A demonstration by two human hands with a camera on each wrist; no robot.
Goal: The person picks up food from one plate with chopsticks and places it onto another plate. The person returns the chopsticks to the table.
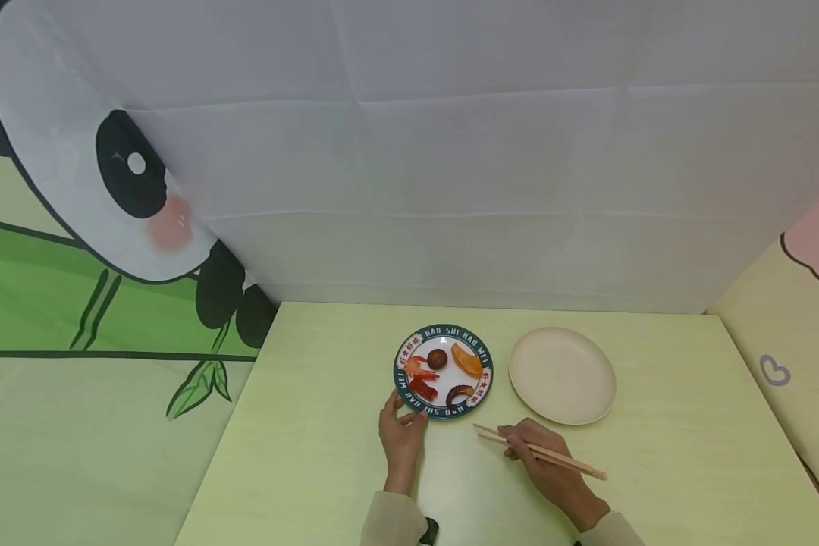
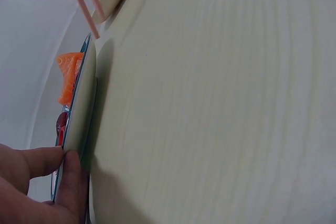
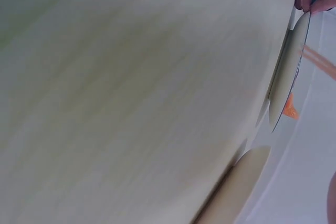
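Observation:
My left hand [image 1: 403,440] pinches the near left rim of a round plate [image 1: 445,377] with a dark patterned border, thumb over the edge and a finger along its outside in the left wrist view. On this plate lie a brown ball [image 1: 437,359], an orange wedge-like piece [image 1: 467,361], a shrimp [image 1: 418,368], a red chunk [image 1: 423,389] and a dark curled tentacle-like piece [image 1: 459,393]. Just to the right, my right hand [image 1: 549,464] holds a pair of wooden chopsticks [image 1: 573,463]. Their tips point left, slightly apart, short of the plate's near edge.
A plain beige plate [image 1: 563,375] sits right of the patterned one, beyond my right hand. Both rest on a pale yellow-green table [image 1: 314,440]. Behind the table's far edge rises a white cloth backdrop [image 1: 450,167]; a cartoon-printed wall [image 1: 109,311] stands on the left.

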